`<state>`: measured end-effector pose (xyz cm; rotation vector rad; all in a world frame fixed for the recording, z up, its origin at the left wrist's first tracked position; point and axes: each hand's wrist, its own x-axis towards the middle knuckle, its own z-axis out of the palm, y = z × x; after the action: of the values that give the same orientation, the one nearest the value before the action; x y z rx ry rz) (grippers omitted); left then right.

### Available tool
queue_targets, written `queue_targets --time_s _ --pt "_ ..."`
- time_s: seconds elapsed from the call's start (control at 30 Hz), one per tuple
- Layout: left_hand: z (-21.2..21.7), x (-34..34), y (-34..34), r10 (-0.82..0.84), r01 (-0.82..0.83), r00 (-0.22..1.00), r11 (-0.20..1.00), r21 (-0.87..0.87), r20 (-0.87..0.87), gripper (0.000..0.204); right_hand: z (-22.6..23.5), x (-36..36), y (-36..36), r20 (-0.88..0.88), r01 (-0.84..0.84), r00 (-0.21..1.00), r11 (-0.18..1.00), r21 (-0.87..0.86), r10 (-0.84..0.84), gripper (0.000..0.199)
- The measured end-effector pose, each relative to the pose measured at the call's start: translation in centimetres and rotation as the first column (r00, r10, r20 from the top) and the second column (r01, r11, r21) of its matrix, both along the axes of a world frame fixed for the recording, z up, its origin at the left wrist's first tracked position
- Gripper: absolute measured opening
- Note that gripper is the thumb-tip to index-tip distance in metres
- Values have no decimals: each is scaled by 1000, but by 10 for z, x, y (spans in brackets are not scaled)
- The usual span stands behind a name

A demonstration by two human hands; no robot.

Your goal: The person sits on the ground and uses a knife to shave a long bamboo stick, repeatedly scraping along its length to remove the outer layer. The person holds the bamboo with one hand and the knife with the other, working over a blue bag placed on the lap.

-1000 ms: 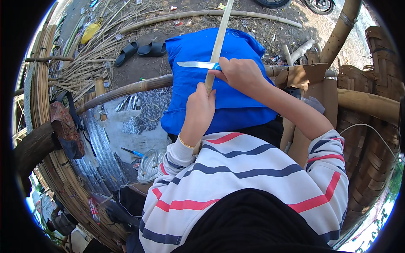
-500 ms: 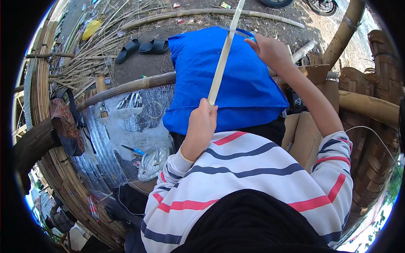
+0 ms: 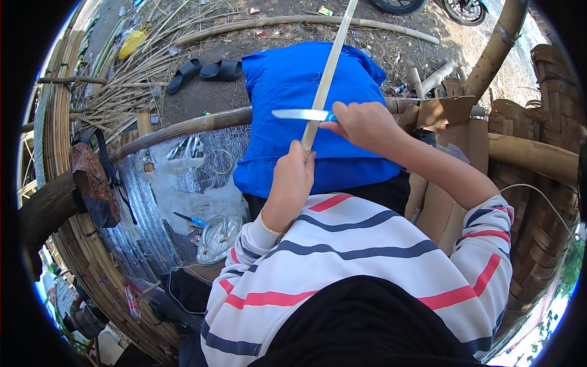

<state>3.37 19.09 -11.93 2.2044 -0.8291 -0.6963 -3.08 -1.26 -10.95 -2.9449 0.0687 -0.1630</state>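
The right hand point(image 3: 364, 125) has come back down; its fingers grip a knife point(image 3: 301, 114) laid across the bamboo strip point(image 3: 328, 76), just above the left hand point(image 3: 293, 177) fingers clasping the strip's lower end.

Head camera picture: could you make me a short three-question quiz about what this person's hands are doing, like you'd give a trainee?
1. True or false: the left hand grips the lower end of the bamboo strip.
2. What does the right hand hold? A) a hammer B) a knife C) a rope
3. Fill in: the strip lies over a ____ cloth on the person's lap.

Key: 1 true; 2 B, its blade lies across the strip; 3 blue.
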Motion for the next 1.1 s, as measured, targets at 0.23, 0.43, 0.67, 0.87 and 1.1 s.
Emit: queue_targets --time_s 0.23,0.43,0.67,0.87,1.1 --pt "8 -7 -5 7 -8 1000 999 39 19 21 11 -6 19 12 -24 1000 997 77 23 49" --pt "8 6 -14 54 -54 996 999 -11 74 22 16 13 18 62 134 989 991 10 -135 49" --pt "7 -21 17 -48 51 998 997 62 -48 22 -6 14 -79 -44 375 926 927 -31 -376 50" --pt "9 -9 4 -39 35 994 999 35 103 18 13 -9 2 -85 45 996 996 75 -39 47" --pt "18 4 -5 15 -17 998 999 32 66 22 -1 18 -21 55 394 918 919 -5 -393 47"
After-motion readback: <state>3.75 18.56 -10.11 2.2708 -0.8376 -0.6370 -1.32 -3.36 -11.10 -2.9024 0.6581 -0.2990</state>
